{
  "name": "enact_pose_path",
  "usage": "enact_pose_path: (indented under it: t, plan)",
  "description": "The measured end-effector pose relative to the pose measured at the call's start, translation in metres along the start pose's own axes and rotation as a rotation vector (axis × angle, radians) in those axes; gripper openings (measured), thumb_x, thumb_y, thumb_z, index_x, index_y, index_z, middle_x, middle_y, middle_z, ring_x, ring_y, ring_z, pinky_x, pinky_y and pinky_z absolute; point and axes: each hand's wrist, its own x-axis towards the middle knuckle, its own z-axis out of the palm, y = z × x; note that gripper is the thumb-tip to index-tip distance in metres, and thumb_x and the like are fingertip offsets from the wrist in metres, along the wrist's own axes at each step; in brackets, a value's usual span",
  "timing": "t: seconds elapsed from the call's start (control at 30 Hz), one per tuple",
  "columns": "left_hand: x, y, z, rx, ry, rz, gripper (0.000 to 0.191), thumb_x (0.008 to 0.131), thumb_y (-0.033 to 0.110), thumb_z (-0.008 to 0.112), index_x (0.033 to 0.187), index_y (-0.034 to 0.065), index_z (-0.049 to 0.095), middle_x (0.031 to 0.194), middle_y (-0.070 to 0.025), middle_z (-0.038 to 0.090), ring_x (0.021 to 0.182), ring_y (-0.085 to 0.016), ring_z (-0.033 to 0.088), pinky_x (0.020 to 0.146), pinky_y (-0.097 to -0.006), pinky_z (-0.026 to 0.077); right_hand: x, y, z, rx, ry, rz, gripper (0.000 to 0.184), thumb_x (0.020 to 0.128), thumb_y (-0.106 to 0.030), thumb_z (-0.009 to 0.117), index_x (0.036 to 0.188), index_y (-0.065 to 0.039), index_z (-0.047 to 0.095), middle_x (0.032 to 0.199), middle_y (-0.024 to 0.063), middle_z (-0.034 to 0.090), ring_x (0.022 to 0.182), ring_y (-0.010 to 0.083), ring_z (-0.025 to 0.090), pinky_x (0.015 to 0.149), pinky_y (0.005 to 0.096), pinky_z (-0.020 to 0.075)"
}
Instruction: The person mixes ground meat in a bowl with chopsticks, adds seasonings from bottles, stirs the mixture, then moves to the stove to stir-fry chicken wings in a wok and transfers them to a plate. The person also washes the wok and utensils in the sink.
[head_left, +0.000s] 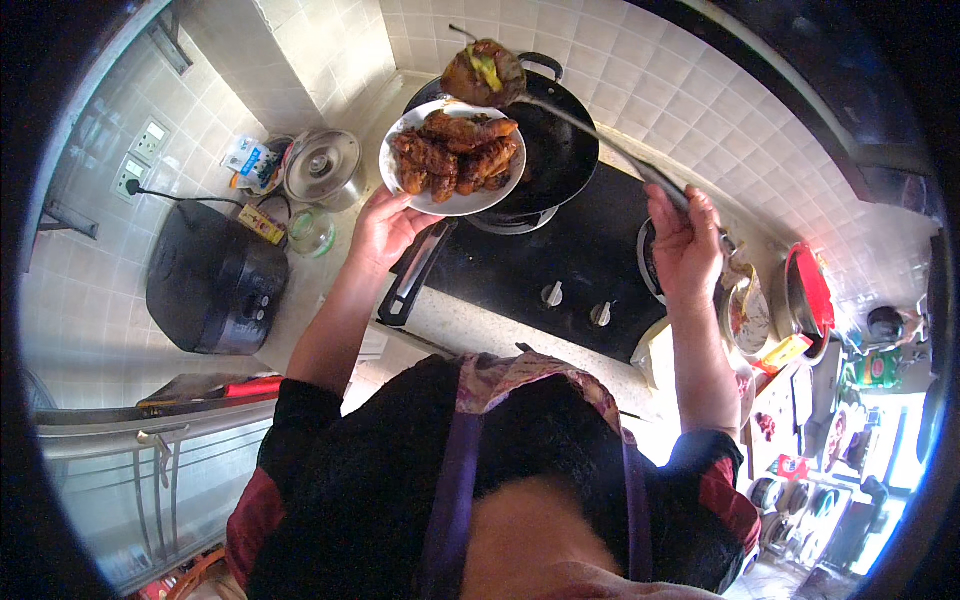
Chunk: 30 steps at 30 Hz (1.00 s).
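My left hand (388, 231) holds a white plate (388, 174) by its near edge, over the left side of a black wok (564, 142). Glazed, browned pieces of meat (454, 154), which look like chicken wings, are heaped on it. In my right hand (688, 251) is the handle of a long metal wok ladle or turner (577, 124). Its rounded head (484, 73) is raised just beyond the plate's far rim, with brown sauce and a yellow-green piece of food (486, 67) on it. Part of the wok is hidden by the plate.
The wok sits on a black gas hob (502, 277); its long handle (412, 281) points toward me. At left stand a lidded steel pot (322, 169), a glass jar (311, 232) and a black rice cooker (217, 277). A steel basin (795, 300) is at right.
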Motion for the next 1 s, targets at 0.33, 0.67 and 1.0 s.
enact_pose_path:
  t: [0.33, 0.67, 1.0]
  plan:
    - [-0.053, 0.033, -0.036, -0.111, 0.059, 0.172, 0.046, 0.089, 0.000, 0.049, 0.134, 0.0000, 0.044, 0.132, -0.0212, 0.051, 0.121, -0.036, 0.053, 0.100, -0.0541, 0.047, 0.080, -0.029, -0.034, -0.505, -0.089, 0.076, 0.024, 0.096, -0.011, 0.053, 0.112, 0.006, 0.055, 0.106, 0.0239, 0.064, 0.101, 0.0354, 0.066, 0.086, 0.0383, 0.0573]
    - [-0.119, 0.064, -0.057, 0.087, 0.269, 0.256, 0.057, 0.086, 0.003, 0.053, 0.140, 0.0012, 0.034, 0.136, -0.0192, 0.048, 0.124, -0.034, 0.051, 0.102, -0.0518, 0.046, 0.106, -0.009, -0.067, -0.381, 0.018, 0.344, 0.029, 0.095, -0.012, 0.053, 0.114, 0.010, 0.049, 0.108, 0.0244, 0.060, 0.100, 0.0362, 0.065, 0.086, 0.0405, 0.0576]
    - [-0.128, 0.041, -0.055, 0.057, 0.299, 0.247, 0.057, 0.085, 0.006, 0.057, 0.138, 0.0014, 0.036, 0.135, -0.0176, 0.050, 0.121, -0.032, 0.054, 0.100, -0.0501, 0.048, 0.125, -0.008, -0.079, -0.453, -0.034, 0.419, 0.033, 0.097, -0.014, 0.048, 0.119, 0.011, 0.048, 0.115, 0.0282, 0.058, 0.106, 0.0370, 0.062, 0.093, 0.0432, 0.0541]
